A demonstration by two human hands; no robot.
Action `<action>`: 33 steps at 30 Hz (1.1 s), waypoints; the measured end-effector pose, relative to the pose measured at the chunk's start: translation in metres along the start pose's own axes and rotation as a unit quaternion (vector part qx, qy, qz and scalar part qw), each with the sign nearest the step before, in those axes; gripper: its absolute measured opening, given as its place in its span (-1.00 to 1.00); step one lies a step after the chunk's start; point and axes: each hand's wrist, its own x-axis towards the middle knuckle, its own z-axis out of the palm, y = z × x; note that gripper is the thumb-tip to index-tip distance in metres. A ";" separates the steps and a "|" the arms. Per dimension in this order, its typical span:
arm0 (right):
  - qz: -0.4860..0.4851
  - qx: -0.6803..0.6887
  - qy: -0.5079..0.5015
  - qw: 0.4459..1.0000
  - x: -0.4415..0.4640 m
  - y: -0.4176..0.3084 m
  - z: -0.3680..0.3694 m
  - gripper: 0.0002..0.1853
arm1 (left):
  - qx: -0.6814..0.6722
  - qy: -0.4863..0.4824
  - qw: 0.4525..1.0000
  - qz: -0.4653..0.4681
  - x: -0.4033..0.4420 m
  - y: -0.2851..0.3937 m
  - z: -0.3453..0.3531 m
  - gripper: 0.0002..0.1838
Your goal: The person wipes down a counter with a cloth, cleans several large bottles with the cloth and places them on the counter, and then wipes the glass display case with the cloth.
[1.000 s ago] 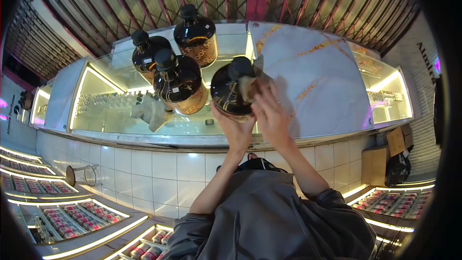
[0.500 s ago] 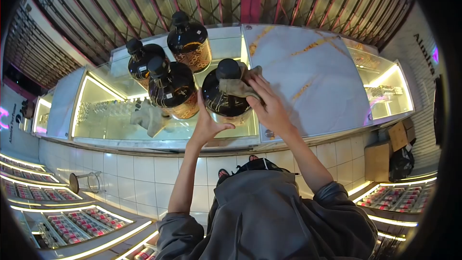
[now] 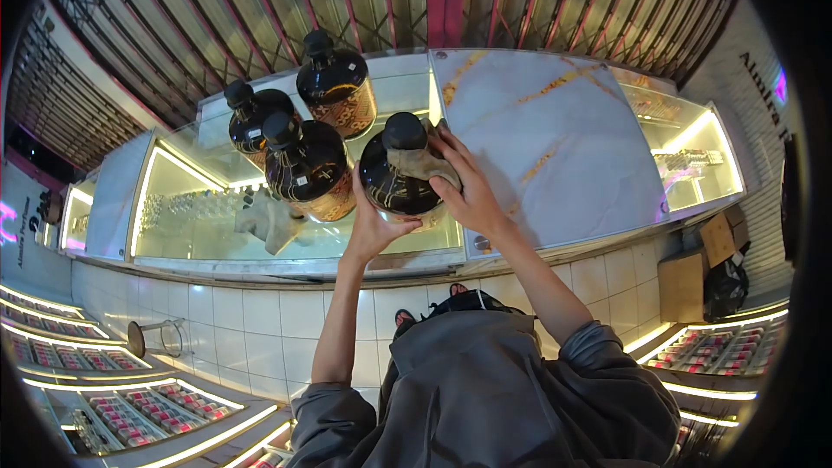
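Observation:
A large dark glass bottle (image 3: 386,180) with a black cap and gold markings stands upright on the glass counter in front of me. My left hand (image 3: 374,227) grips its left side low down, thumb across the near face. On the opposite side, my right hand (image 3: 472,192) presses a grey-beige cloth (image 3: 418,163) against the bottle's shoulder, just below the cap. The cloth covers part of the upper surface, and some right fingertips are hidden in its folds. Close by on the left is a similar bottle (image 3: 310,165) with a patterned gold lower part.
Two more such bottles, one at the back (image 3: 334,87) and one farther left (image 3: 260,113), share the lit glass counter (image 3: 199,238). A crumpled cloth (image 3: 269,224) lies near its front. Right is a marble-patterned top (image 3: 555,139). A stool (image 3: 156,338) and cardboard boxes (image 3: 682,286) flank the floor.
The view has shifted slightly. My right hand and the cloth have moved a little left over the bottle's shoulder. My left hand keeps its hold, and the other bottles stay put.

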 end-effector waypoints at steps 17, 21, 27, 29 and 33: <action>-0.043 -0.153 0.060 0.985 -0.017 -0.023 0.019 -0.49 | 0.017 0.250 0.968 -0.014 -0.014 0.033 0.079 0.38; -0.040 -0.173 0.077 0.981 -0.021 -0.022 0.024 -0.50 | 0.039 0.281 0.959 -0.012 -0.021 0.031 0.084 0.36; -0.010 -0.059 0.056 0.997 -0.016 -0.011 0.010 -0.50 | 0.115 0.081 0.990 0.022 -0.020 0.002 0.004 0.33; -0.010 -0.049 0.048 0.998 -0.014 -0.011 0.009 -0.50 | 0.055 0.011 0.998 0.001 -0.005 0.001 -0.009 0.33; -0.012 -0.058 0.047 0.997 -0.009 -0.016 0.011 -0.51 | -0.010 -0.031 0.999 -0.011 0.002 0.002 -0.008 0.34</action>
